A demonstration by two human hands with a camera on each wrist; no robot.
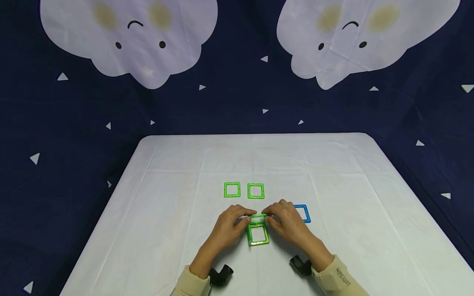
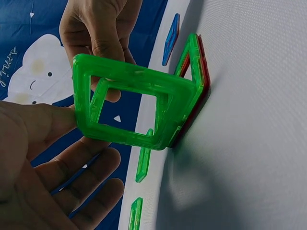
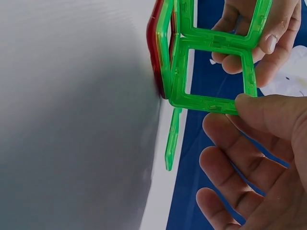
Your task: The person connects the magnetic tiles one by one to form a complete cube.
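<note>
Fingers [image 3: 240,148] either side, green squares [image 3: 218,41] between

Blue frame [image 1: 307,213] partly behind right hand [image 1: 288,221], clouds [image 1: 138,53] cropped by top edge, sleeve lettering [image 1: 342,276] illegibly small

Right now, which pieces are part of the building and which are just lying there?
Being built, it seems:
Raised green frame, pinched by the left fingers
Other raised green frame, pinched by the right fingers
Green-and-red stack, right beside them

Lying apart, perhaps for later:
Left loose green tile
Right loose green tile
Blue tile
</note>
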